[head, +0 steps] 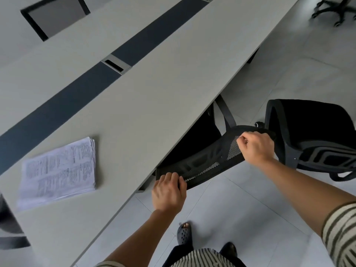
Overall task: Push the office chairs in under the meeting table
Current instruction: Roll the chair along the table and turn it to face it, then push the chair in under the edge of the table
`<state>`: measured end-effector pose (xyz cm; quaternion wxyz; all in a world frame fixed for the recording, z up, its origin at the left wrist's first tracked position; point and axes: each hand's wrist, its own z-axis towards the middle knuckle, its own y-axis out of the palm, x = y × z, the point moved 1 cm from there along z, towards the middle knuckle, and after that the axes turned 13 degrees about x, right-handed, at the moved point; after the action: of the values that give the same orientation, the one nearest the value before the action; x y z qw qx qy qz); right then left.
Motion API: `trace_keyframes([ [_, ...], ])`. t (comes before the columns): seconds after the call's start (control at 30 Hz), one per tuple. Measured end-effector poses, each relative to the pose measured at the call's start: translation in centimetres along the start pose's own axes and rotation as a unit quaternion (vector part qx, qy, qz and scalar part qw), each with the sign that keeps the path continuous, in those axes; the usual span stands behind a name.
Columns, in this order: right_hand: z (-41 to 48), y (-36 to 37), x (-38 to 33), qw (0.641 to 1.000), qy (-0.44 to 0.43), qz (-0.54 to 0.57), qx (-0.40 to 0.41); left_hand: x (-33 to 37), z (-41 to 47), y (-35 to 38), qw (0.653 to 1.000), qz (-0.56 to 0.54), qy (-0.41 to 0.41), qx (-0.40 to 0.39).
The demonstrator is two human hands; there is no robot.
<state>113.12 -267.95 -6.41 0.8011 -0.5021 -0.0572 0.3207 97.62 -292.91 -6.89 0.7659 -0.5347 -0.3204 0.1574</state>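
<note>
A black mesh-backed office chair point(204, 160) stands at the edge of the long grey meeting table point(146, 105), its seat tucked under the tabletop. My left hand point(169, 191) grips the left end of the backrest's top edge. My right hand point(256, 147) grips the right end of the same edge. A second black office chair point(312, 135) stands on the floor to the right, clear of the table and turned away from it.
A stack of printed papers point(59, 170) lies on the table near its edge. A dark cable strip with a grey grommet point(115, 64) runs down the table's middle. Another chair's wheeled base point(335, 10) shows at the top right. My feet stand on the pale tiled floor point(240, 205).
</note>
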Motion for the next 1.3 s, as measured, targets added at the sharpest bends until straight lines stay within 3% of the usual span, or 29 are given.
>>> trace_keyframes([
  [0.23, -2.4, -1.7, -1.0, 0.998, 0.051, -0.007, -0.022, -0.3, 0.3, -0.9, 0.997, -0.037, 0.018, -0.058],
  [0.33, -6.7, -4.7, -1.7, 0.994, 0.066, 0.064, -0.056, -0.3, 0.7, -1.4, 0.991, -0.094, 0.039, -0.082],
  [0.43, -10.8, -8.9, -0.5, 0.957, 0.201, 0.165, -0.131, -0.1, 0.6, -2.0, 0.982, -0.144, 0.047, -0.118],
  [0.5, -13.6, -11.6, 1.4, 0.892, 0.351, 0.23, -0.168, 1.0, 0.0, -2.9, 0.977, -0.163, 0.068, -0.122],
  [0.6, -17.8, -15.7, 5.3, 0.84, 0.462, 0.249, -0.139, 3.7, -1.6, -4.5, 0.97, -0.192, 0.108, -0.102],
  [0.77, -23.0, -21.8, 11.3, 0.781, 0.561, 0.273, -0.032, 10.1, -4.8, -3.9, 0.922, -0.28, 0.059, -0.259],
  [0.87, -25.3, -24.2, 15.1, 0.759, 0.592, 0.27, 0.01, 15.3, -6.7, -2.2, 0.902, -0.3, 0.02, -0.31],
  [0.97, -26.7, -25.9, 19.0, 0.748, 0.609, 0.262, 0.028, 21.4, -7.7, -0.7, 0.887, -0.32, 0.0, -0.333],
  [1.3, -24.8, -29.5, 31.8, 0.748, 0.618, 0.235, 0.056, 38.2, -6.7, 3.1, 0.861, -0.364, 0.061, -0.35],
])
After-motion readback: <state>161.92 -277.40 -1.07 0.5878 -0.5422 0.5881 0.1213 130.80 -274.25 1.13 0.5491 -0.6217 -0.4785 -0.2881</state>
